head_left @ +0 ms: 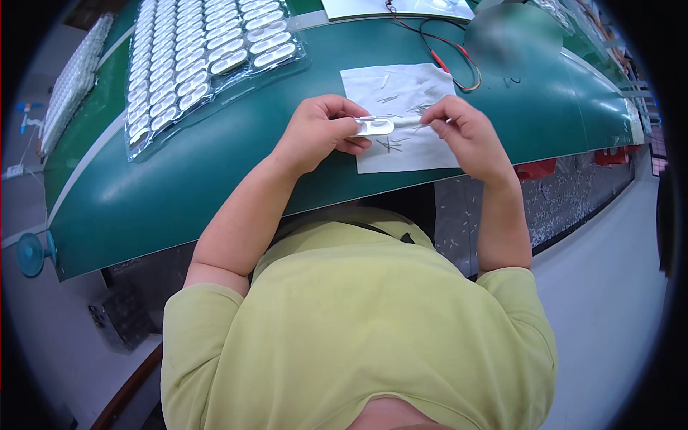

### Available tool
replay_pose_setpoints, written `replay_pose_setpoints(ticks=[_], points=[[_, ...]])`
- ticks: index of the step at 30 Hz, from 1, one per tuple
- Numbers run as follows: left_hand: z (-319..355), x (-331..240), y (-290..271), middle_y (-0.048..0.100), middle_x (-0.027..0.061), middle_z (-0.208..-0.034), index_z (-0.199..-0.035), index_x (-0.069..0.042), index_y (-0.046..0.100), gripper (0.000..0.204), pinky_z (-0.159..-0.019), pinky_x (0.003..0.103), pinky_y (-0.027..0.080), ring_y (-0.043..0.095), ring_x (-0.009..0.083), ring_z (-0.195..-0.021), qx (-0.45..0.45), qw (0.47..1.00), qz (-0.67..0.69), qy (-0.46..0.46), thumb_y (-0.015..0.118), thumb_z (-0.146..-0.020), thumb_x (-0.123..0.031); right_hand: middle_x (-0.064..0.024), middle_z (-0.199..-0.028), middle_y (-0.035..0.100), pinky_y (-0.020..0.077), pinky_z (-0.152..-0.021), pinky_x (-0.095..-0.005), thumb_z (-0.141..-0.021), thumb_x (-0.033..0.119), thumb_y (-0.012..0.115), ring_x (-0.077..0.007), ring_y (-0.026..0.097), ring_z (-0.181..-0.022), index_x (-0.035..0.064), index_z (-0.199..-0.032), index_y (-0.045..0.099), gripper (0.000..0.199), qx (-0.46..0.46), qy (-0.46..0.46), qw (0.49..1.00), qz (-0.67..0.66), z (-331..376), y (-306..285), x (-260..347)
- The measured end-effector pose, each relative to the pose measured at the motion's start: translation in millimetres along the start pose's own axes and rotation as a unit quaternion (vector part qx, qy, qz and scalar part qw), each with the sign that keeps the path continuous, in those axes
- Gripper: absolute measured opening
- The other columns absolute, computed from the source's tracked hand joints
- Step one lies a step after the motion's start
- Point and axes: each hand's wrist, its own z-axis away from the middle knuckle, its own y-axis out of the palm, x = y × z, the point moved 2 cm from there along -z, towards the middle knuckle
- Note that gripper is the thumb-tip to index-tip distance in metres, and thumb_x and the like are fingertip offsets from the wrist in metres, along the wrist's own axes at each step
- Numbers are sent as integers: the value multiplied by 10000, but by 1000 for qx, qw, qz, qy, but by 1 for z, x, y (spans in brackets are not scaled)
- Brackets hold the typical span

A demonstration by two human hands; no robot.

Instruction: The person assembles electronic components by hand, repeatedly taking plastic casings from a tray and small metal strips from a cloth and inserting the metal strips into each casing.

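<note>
The left hand (315,135) is curled around one end of a small oval white plastic piece (375,127), thumb and fingers pinching it just above a white square sheet of paper (401,154). The right hand (466,132) meets the other end of that piece, its fingertips pressed together on what looks like a thin metal pin (414,123); the pin is too small to make out clearly. More thin pins (390,145) lie scattered on the sheet. Far left on the green curved worktable (179,186) rests a clear plastic tray of matching oval white pieces (193,57). Behind the sheet, red and black wires (444,50) loop across the tabletop.
</note>
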Motion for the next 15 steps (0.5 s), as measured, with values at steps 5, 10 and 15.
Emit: replay_pose_setpoints(ticks=[5,10,15], points=[[-9,9,-14,657,76,-844,-1057,19,689,239,-522,217,471,592,107,-614,-1,997,23,71,564,-860,-28,-23,-860,595,479,-654,-232,-911,15,581,-98,581,-757,23,-1006,646,116,-118,1,969,-215,-23,36,15],[-10,6,-10,629,32,-773,-1094,4,657,241,-440,188,387,536,62,-547,-63,991,89,83,571,-876,-55,-25,-872,613,492,-661,-244,-921,0,561,-99,580,-700,27,-1047,637,150,-93,-43,979,-176,-32,69,26],[-11,3,-10,618,15,-738,-1087,-3,612,208,-399,184,375,520,49,-502,-109,988,76,82,592,-897,-84,-39,-791,578,483,-648,-238,-885,-2,613,-98,572,-701,9,-997,527,142,-134,-7,954,-267,-31,78,23]])
